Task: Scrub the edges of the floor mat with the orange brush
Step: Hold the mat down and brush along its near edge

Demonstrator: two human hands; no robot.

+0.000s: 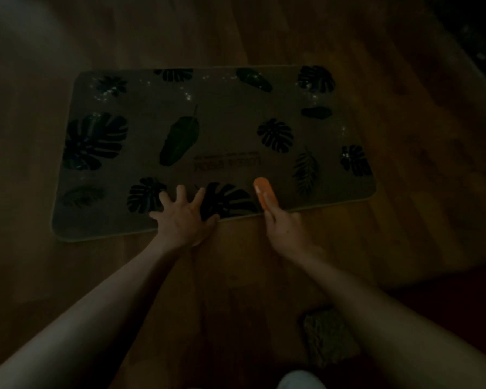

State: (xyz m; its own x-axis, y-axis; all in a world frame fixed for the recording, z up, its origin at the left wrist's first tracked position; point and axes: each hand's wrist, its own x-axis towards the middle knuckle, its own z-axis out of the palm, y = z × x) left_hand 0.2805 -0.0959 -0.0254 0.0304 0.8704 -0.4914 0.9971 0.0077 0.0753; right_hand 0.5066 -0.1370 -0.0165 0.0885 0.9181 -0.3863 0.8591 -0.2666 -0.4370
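A grey floor mat [225, 113] printed with dark leaves lies flat on a wooden floor in dim light. My left hand [184, 217] presses on its near edge with fingers spread flat. My right hand [285, 228] grips the orange brush [263, 193], which rests on the mat just inside the near edge, right of my left hand. The brush's bristles are hidden beneath it.
Small glistening droplets or specks dot the far part of the mat. A square rough-textured pad [330, 335] lies on the wooden floor [236, 265] near my right forearm. A pale cloth-covered knee [299, 381] shows at the bottom edge.
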